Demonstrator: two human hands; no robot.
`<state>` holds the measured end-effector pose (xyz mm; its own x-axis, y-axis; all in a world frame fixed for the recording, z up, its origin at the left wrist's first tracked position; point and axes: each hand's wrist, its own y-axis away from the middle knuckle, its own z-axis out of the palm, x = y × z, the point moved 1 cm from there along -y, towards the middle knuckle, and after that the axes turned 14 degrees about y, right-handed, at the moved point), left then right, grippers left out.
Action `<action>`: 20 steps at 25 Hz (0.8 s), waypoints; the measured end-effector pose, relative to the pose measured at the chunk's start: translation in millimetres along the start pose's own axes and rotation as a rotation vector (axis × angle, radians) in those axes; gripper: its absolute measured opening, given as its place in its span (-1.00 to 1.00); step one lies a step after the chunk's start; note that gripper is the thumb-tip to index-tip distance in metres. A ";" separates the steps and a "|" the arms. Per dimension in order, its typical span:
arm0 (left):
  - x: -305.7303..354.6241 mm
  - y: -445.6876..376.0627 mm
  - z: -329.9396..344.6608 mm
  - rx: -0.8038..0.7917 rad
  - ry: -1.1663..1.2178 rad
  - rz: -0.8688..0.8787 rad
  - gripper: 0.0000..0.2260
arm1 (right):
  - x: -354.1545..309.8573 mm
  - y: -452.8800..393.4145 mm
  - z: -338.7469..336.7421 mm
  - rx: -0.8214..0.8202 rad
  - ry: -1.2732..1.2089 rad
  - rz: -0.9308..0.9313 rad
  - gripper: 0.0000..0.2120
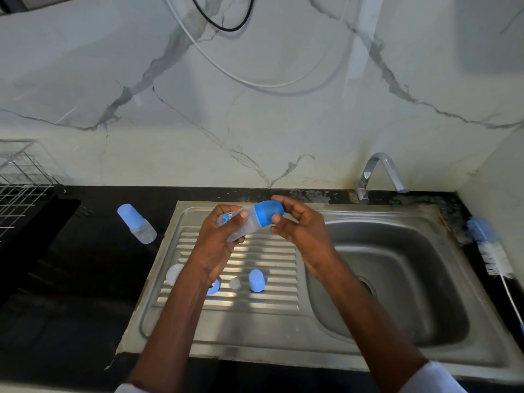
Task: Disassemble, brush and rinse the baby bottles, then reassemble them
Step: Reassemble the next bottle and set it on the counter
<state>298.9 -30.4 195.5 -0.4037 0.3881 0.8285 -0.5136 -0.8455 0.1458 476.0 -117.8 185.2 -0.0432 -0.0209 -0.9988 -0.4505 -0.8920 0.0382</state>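
steel sink, tap, wire rack, black counter

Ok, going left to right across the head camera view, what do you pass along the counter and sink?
wire rack → capped baby bottle on the counter → left hand → held bottle's blue cap → right hand → faucet → bottle brush

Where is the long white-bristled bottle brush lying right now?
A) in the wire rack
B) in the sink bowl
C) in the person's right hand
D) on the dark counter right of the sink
D: the brush lies on the dark counter to the right of the sink, beside the wall; both hands hold a bottle.
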 end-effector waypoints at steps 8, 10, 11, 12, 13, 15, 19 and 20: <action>22.9 10.0 -74.3 0.074 0.074 -0.014 -0.63 | 8.1 2.0 116.1 -0.060 -0.055 0.053 -0.57; 39.8 10.2 -118.1 0.159 -0.104 0.027 -0.53 | 12.0 0.6 151.3 -0.018 -0.049 0.089 -0.55; 46.6 10.5 -145.1 0.216 -0.180 0.045 -0.54 | 15.2 -1.5 169.2 0.007 -0.027 0.108 -0.53; 52.8 12.2 -176.9 0.265 -0.240 0.059 -0.60 | 19.5 -4.9 190.8 0.025 0.017 0.116 -0.52; 55.8 14.6 -207.8 0.303 -0.313 0.068 -0.71 | 25.1 -9.5 211.5 0.041 0.082 0.113 -0.51; 57.0 18.3 -269.6 0.396 -0.582 0.077 -0.88 | 39.3 -19.0 254.1 0.056 0.243 0.075 -0.49; 56.0 8.3 -362.1 0.279 -1.342 -0.057 -0.48 | 71.3 -32.7 334.3 0.004 0.544 0.011 -0.47; 56.7 4.7 -377.0 0.221 -1.463 -0.117 -0.35 | 80.4 -34.5 350.3 -0.002 0.610 0.005 -0.47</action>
<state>-11.8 125.8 39.4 0.8019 -0.1347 0.5821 -0.3114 -0.9257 0.2148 175.7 69.5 113.7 0.4736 -0.2795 -0.8352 -0.4497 -0.8921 0.0435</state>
